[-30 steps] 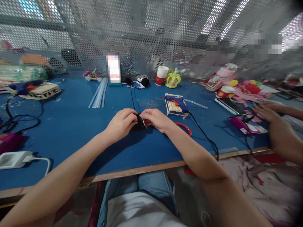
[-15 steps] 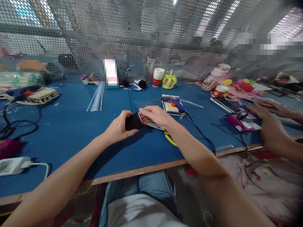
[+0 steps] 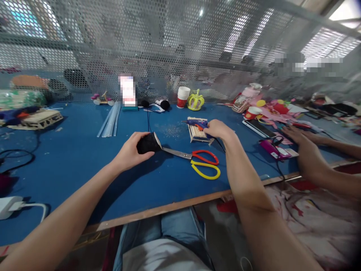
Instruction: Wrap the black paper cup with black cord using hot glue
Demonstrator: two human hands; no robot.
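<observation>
My left hand [image 3: 132,152] is wrapped round a black-covered cup [image 3: 149,143] tipped on its side, its pale rim turned to the right. A black cord leads from near the cup to the back of the table. My right hand [image 3: 219,130] has its fingers on the handle of a blue hot glue gun [image 3: 196,122], which lies on a small wooden-stick rack [image 3: 199,132]. Scissors [image 3: 184,155] with one red and one yellow handle lie between my hands, the blade tips beside the cup's rim.
Clear glue sticks [image 3: 109,121], white paper cups [image 3: 182,97] and a yellow-green crown [image 3: 195,101] stand or lie towards the mesh screen. To the right are a phone [image 3: 259,128], a purple box [image 3: 275,149] and a co-worker's hands [image 3: 300,141]. A white plug adapter [image 3: 10,206] sits front left.
My right hand has left the cup's opening and moved right to the glue gun. The scissors have come into full view. My left hand keeps hold of the cup.
</observation>
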